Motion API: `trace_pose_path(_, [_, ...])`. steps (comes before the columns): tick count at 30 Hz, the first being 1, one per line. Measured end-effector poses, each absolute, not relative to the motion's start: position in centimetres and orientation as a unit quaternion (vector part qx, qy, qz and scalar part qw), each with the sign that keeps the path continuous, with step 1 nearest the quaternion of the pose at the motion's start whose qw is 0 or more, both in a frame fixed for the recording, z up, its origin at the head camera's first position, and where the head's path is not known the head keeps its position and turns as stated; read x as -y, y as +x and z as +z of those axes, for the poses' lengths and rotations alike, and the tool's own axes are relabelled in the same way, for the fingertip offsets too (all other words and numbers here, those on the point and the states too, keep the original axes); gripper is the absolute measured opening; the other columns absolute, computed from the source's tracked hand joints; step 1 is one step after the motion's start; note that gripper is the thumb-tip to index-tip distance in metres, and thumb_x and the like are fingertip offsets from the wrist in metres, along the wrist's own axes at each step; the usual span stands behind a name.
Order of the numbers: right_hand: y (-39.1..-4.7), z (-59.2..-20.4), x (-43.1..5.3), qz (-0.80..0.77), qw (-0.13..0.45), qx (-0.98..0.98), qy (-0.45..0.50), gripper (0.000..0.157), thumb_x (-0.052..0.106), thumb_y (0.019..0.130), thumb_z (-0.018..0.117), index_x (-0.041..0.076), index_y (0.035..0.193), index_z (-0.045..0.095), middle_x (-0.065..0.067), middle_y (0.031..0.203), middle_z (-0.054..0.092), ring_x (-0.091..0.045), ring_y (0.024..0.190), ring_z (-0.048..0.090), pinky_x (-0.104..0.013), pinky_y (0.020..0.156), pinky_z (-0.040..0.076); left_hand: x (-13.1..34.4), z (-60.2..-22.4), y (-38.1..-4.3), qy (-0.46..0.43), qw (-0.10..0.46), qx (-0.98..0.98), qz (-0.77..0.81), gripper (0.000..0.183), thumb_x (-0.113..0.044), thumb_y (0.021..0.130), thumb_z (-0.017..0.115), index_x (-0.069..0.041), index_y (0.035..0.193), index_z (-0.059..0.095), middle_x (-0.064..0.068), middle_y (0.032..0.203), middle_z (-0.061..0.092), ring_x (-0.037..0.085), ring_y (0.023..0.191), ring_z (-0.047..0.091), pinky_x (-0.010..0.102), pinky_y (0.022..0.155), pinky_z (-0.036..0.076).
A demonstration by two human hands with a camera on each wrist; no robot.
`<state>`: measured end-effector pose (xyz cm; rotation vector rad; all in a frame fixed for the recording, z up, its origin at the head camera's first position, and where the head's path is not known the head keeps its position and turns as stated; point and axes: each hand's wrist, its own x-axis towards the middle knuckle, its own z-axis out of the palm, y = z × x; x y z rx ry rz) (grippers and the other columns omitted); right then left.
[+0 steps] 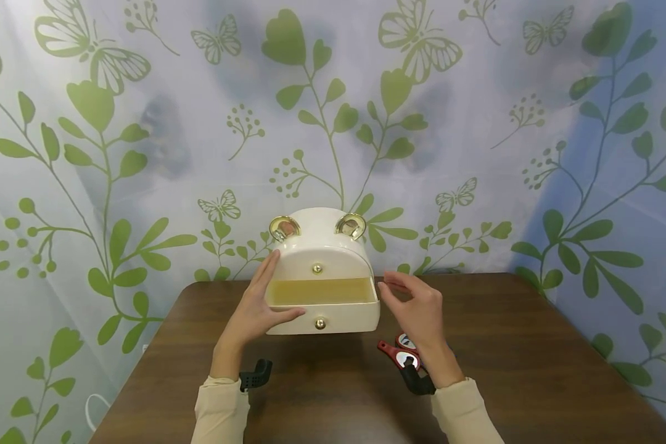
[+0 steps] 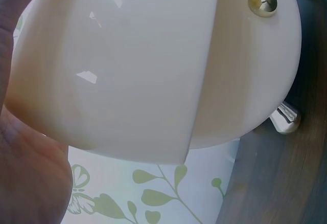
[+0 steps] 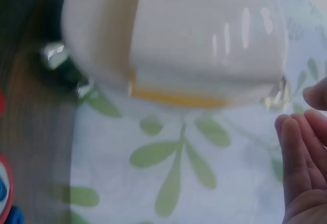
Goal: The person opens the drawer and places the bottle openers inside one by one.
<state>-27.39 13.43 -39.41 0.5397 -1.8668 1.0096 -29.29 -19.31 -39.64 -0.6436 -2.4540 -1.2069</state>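
A glossy white drawer box (image 1: pixel 322 222) with gold-rimmed round ears sits on the table. Its lower drawer (image 1: pixel 346 319), yellowish inside and with a gold knob, is pulled out towards me. At that drawer's left corner, my left hand (image 1: pixel 255 311) is spread, the thumb lying across the front and straight fingers up along the side. The left wrist view shows this hand against the drawer's rounded side (image 2: pixel 127 81). My right hand (image 1: pixel 419 302) is just right of the drawer, thumb and bent fingers apart. No thing shows between them in the right wrist view.
To the right of the box, partly under my right forearm, lie red-rimmed round items (image 1: pixel 390 349), one with a handle. Behind the brown table (image 1: pixel 200 345) hangs a white cloth (image 1: pixel 189 123) printed with green leaves and butterflies.
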Motion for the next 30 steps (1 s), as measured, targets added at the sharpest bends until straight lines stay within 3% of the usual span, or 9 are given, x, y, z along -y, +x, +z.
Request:
trace_pose_path(11, [-28.8,-41.1,-16.7,0.419,0.399,0.805,0.128,0.026,0.007,0.083,0.086,0.001,0.107,0.079,-0.012,0.102,0.079,-0.027,0.087,0.078,-0.007,0.079,0.052,19.5,-39.9,-29.5,-0.225,0.161,0.862,-0.425,0.125,-0.044,0.073,0.094,-0.027,0.168,0.014,-0.002,0.173,0.013,0.031,0.157,0.020,0.064,0.118,0.031])
trace_pose_path(13, [-29.0,-41.6,-17.2,0.414,0.384,0.817,0.113,0.026,0.010,0.084,0.086,0.003,0.109,0.079,-0.011,0.104,0.079,-0.026,0.089,0.078,-0.012,0.079,0.054,19.5,-40.0,-29.6,-0.226,0.162,0.862,-0.425,0.125,-0.044,0.073,0.094,-0.028,0.167,0.014,-0.003,0.173,0.013,0.030,0.157,0.020,0.063,0.119,0.030])
trace_pose_path(20, [-29.6,-43.4,-19.0,0.393,0.332,0.854,0.076,0.028,0.012,0.085,0.086,0.002,0.110,0.078,-0.013,0.103,0.079,-0.029,0.092,0.077,-0.046,0.081,0.061,19.5,-40.0,-29.6,-0.229,0.166,0.861,-0.423,0.125,-0.044,0.073,0.094,-0.028,0.167,0.015,-0.002,0.173,0.014,0.030,0.157,0.021,0.063,0.118,0.031])
trace_pose_path(24, [-29.7,-44.5,-19.8,0.381,0.299,0.873,0.061,0.030,0.014,0.087,0.084,0.002,0.113,0.077,-0.015,0.104,0.079,-0.031,0.093,0.077,-0.050,0.083,0.060,19.5,-40.0,-29.6,-0.232,0.171,0.861,-0.419,0.125,-0.043,0.073,0.095,-0.026,0.167,0.015,0.000,0.173,0.015,0.031,0.157,0.021,0.064,0.118,0.031])
trace_pose_path(30, [-29.9,-45.5,-20.9,0.356,0.257,0.897,0.044,0.032,0.018,0.089,0.081,0.003,0.117,0.076,-0.015,0.107,0.078,-0.031,0.095,0.076,-0.052,0.087,0.059,19.5,-39.9,-29.5,-0.230,0.168,0.862,-0.418,0.125,-0.043,0.073,0.094,-0.033,0.167,0.013,0.000,0.173,0.014,0.032,0.157,0.021,0.065,0.118,0.031])
